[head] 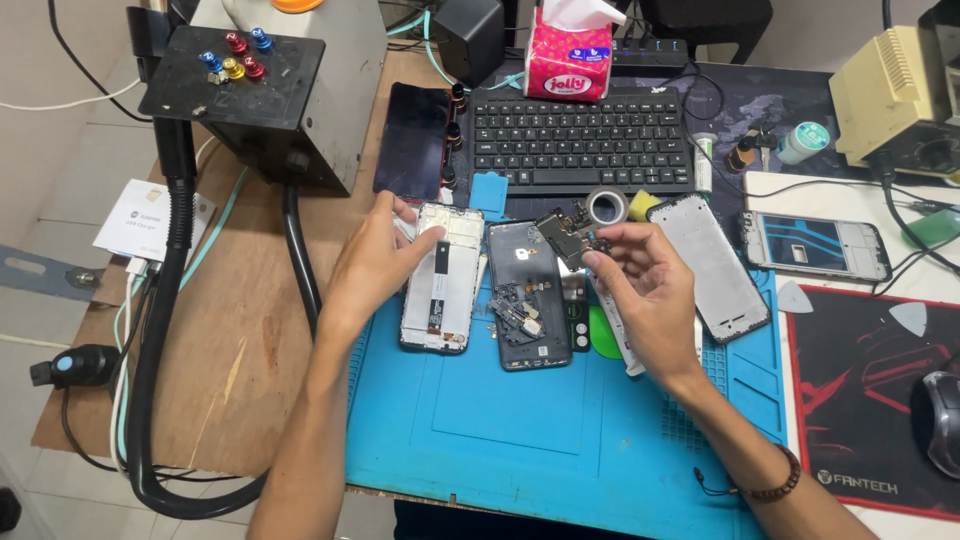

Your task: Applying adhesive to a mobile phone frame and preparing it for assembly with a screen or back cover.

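My left hand [375, 262] rests on the left edge of an opened phone frame [441, 280] that lies white-side up on the blue work mat [510, 420]. My right hand [640, 285] pinches a small dark circuit board [567, 233] between thumb and fingers, held above the mat. Beside the frame lies a dark phone back cover [528, 295] with small loose parts piled in it. A grey metal phone plate [712, 265] lies just right of my right hand.
A black keyboard [582, 140] sits behind the mat, with a tape roll [607, 206] at its front edge. A dark screen panel [414, 140], a black machine with coloured knobs [235, 85], another phone [815, 245], a red mouse pad [870, 390] and a tissue pack [568, 60] surround the area.
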